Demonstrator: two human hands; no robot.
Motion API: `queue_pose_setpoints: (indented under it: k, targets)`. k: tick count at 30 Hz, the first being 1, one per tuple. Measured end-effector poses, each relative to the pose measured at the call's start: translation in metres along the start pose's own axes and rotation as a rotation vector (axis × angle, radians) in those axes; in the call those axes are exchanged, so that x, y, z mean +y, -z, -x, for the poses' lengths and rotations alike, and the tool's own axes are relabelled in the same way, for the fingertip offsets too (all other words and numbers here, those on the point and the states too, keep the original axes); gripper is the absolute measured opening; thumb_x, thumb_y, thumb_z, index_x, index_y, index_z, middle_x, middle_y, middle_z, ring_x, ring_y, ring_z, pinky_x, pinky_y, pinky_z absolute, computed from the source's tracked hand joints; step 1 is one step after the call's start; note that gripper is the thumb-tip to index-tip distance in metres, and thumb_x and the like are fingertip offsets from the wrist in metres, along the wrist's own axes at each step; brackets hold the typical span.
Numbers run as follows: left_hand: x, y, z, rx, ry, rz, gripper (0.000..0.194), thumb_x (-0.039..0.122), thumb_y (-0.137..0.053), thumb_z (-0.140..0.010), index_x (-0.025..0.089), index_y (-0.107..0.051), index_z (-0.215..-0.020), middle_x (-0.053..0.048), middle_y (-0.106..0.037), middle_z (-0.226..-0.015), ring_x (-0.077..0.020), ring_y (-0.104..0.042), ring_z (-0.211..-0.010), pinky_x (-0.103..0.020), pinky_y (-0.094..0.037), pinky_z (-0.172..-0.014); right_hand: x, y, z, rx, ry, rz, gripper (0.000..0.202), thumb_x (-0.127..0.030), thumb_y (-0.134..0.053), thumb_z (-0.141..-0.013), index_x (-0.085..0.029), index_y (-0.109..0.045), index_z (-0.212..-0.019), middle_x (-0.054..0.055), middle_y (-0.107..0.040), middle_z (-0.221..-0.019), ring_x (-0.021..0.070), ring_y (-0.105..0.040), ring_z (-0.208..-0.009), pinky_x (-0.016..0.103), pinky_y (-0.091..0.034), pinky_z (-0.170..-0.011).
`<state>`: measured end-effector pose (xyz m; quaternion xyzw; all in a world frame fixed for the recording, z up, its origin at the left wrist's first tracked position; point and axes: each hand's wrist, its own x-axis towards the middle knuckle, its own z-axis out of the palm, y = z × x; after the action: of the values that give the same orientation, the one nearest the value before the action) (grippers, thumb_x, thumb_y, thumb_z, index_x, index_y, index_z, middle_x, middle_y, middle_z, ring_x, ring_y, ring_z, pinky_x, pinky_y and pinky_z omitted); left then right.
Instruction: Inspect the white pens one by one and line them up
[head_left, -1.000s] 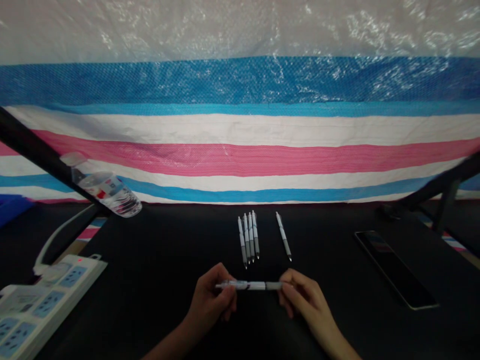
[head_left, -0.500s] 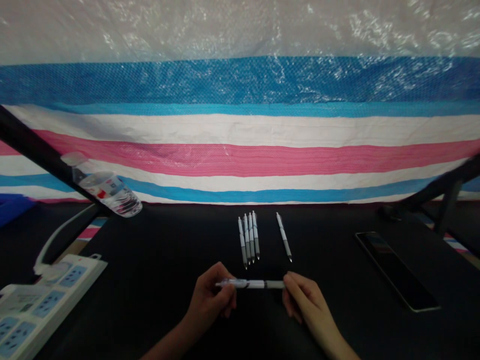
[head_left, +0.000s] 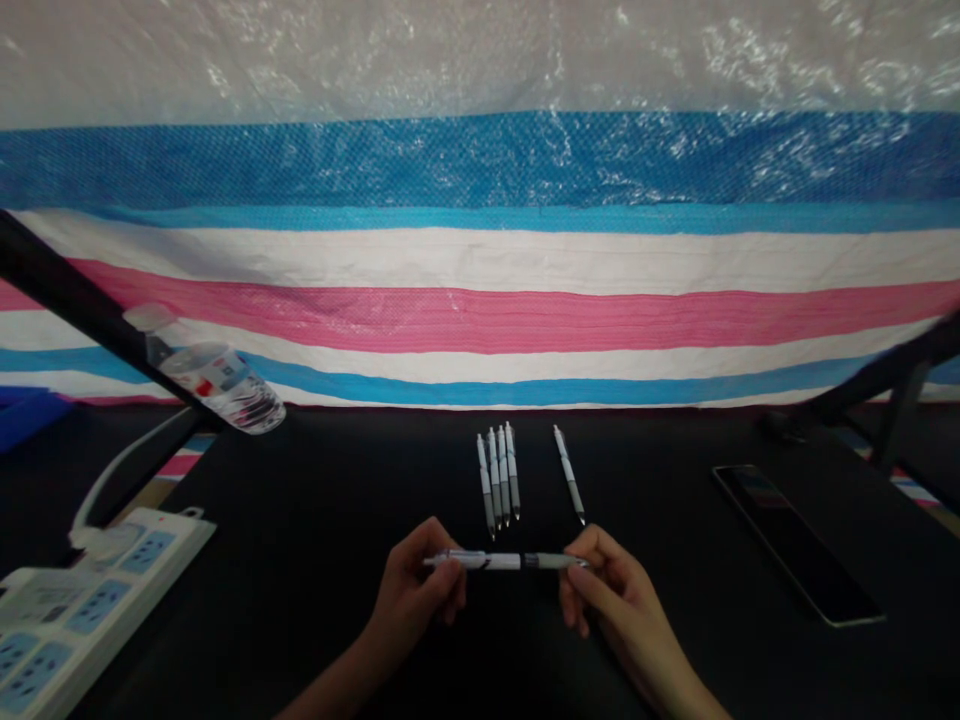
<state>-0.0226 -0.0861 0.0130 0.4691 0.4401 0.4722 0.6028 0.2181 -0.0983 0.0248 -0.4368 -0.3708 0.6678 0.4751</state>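
A white-and-grey click pen (head_left: 501, 561) lies level between my two hands, its clip and button to the left and its tip to the right. Fingers and thumb of my left hand (head_left: 426, 585) are closed on the white barrel near the clip. My right hand (head_left: 604, 585) pinches the grey grip section (head_left: 547, 561) close to the tip. A narrow dark band shows where the barrel meets the grip; whether the two parts are fully separated I cannot tell. Beyond my hands lie several similar pens (head_left: 499, 480) side by side, and one pen (head_left: 569, 475) apart to their right.
A phone (head_left: 796, 545) lies on the black tabletop (head_left: 315, 500) at right. On the left are a white power strip (head_left: 112, 600) with a plugged-in cable and a tilted plastic bottle (head_left: 225, 385). Striped sheeting (head_left: 480, 320) hangs behind the table.
My right hand has turned and its fingers have shifted towards the tip, so more of the grey grip shows. The dark band between barrel and grip is wider. The pen is slightly higher.
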Motion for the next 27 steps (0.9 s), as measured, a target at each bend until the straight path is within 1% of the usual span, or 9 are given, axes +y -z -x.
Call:
queue_pose_setpoints:
  k: [3, 8, 12, 16, 20, 23, 25, 27]
  targets:
    - [-0.001, 0.003, -0.001, 0.017, -0.013, 0.012, 0.034, 0.049, -0.065, -0.085, 0.018, -0.055, -0.074, 0.004, -0.058, -0.051, -0.0063, -0.044, -0.037, -0.015, -0.03, -0.037, 0.002, 0.004, 0.002, 0.08, 0.072, -0.105, 0.026, -0.039, -0.074, -0.083, -0.02, -0.056, -0.085, -0.003, -0.06, -0.06, 0.0108, -0.054, -0.047, 0.02, -0.038, -0.045]
    - [0.0, 0.005, -0.002, 0.07, 0.002, 0.045, 0.034, 0.049, -0.066, -0.083, 0.018, -0.056, -0.073, 0.005, -0.055, -0.05, -0.0063, -0.042, -0.037, -0.016, -0.029, -0.037, 0.008, 0.015, 0.001, 0.277, 0.171, -0.178, 0.018, -0.031, -0.072, -0.079, -0.021, -0.056, -0.081, -0.005, -0.054, -0.059, 0.0064, -0.041, -0.042, 0.018, -0.027, -0.041]
    - [0.002, 0.004, -0.002, 0.099, 0.015, 0.053, 0.034, 0.049, -0.067, -0.083, 0.018, -0.056, -0.072, 0.005, -0.055, -0.051, -0.0066, -0.042, -0.037, -0.016, -0.029, -0.037, 0.006, 0.016, 0.001, 0.305, 0.177, -0.158, 0.016, -0.029, -0.07, -0.077, -0.021, -0.056, -0.077, -0.006, -0.051, -0.058, 0.0061, -0.037, -0.042, 0.018, -0.024, -0.041]
    - [0.002, 0.004, -0.002, 0.098, 0.014, 0.057, 0.035, 0.05, -0.068, -0.082, 0.018, -0.057, -0.073, 0.005, -0.055, -0.051, -0.0066, -0.042, -0.038, -0.016, -0.03, -0.037, 0.008, 0.015, 0.001, 0.285, 0.169, -0.169, 0.015, -0.029, -0.069, -0.079, -0.022, -0.056, -0.079, -0.006, -0.05, -0.057, 0.0067, -0.038, -0.042, 0.018, -0.025, -0.042]
    - [-0.001, 0.005, -0.003, 0.069, 0.015, 0.055, 0.036, 0.051, -0.067, -0.084, 0.017, -0.057, -0.074, 0.004, -0.056, -0.051, -0.0063, -0.042, -0.038, -0.016, -0.029, -0.037, 0.011, 0.016, 0.001, 0.235, 0.164, -0.176, 0.017, -0.031, -0.071, -0.081, -0.021, -0.056, -0.08, -0.006, -0.051, -0.056, 0.0073, -0.041, -0.042, 0.018, -0.027, -0.041]
    - [-0.004, 0.004, -0.001, 0.024, 0.014, 0.059, 0.035, 0.05, -0.065, -0.085, 0.017, -0.057, -0.077, 0.004, -0.057, -0.052, -0.0061, -0.043, -0.038, -0.016, -0.029, -0.038, 0.009, 0.011, 0.002, 0.133, 0.163, -0.113, 0.02, -0.035, -0.071, -0.084, -0.021, -0.056, -0.083, -0.004, -0.056, -0.056, 0.0089, -0.047, -0.044, 0.019, -0.033, -0.042]
    - [-0.004, 0.003, -0.001, -0.01, 0.024, 0.064, 0.034, 0.05, -0.065, -0.086, 0.017, -0.057, -0.078, 0.004, -0.058, -0.053, -0.0062, -0.044, -0.038, -0.016, -0.03, -0.038, 0.007, 0.005, 0.004, 0.042, 0.167, -0.022, 0.02, -0.038, -0.069, -0.087, -0.021, -0.057, -0.087, -0.001, -0.063, -0.063, 0.0117, -0.055, -0.05, 0.02, -0.04, -0.046]
    - [-0.004, 0.001, 0.0, -0.036, 0.035, 0.059, 0.034, 0.049, -0.066, -0.086, 0.017, -0.058, -0.079, 0.003, -0.059, -0.055, -0.0066, -0.046, -0.039, -0.016, -0.031, -0.039, 0.007, 0.0, 0.007, -0.005, 0.192, 0.093, 0.02, -0.039, -0.067, -0.09, -0.021, -0.058, -0.091, 0.004, -0.069, -0.073, 0.0156, -0.063, -0.06, 0.023, -0.046, -0.049]
